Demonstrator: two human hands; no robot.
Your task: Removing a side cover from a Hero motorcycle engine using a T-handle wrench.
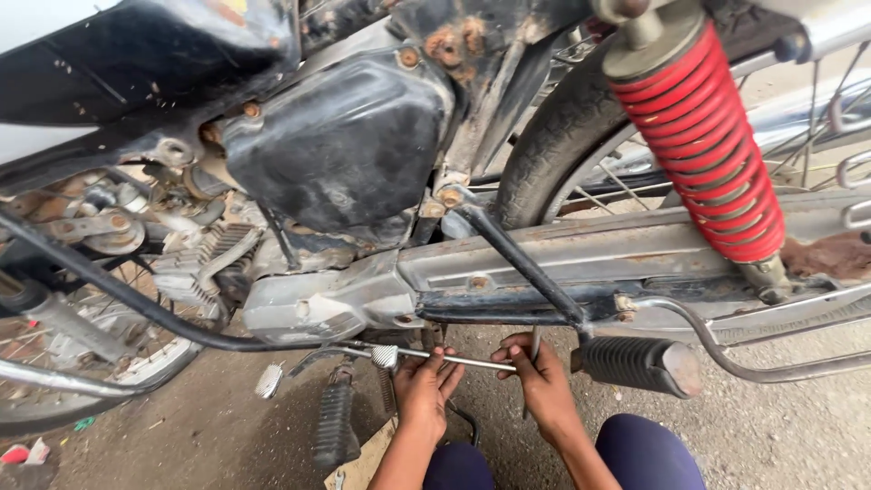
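I look down at the underside of an old black motorcycle. My left hand (425, 386) reaches up under the frame beside a ribbed metal lever end (385, 356), its fingers curled around a thin chrome rod (458, 361). My right hand (537, 379) grips the same rod at its right end, near a slim metal tool shaft (533, 349) that points downward. Both hands sit just below the grey chain cover (581, 259). My knees in dark blue trousers (649, 454) show at the bottom edge.
A red coil shock absorber (703, 136) rises at upper right beside the rear tyre (544, 127). A rubber passenger footpeg (635, 365) juts right of my right hand. Another footpeg (334, 422) hangs lower left. Black side cover (345, 136) above; dusty concrete ground below.
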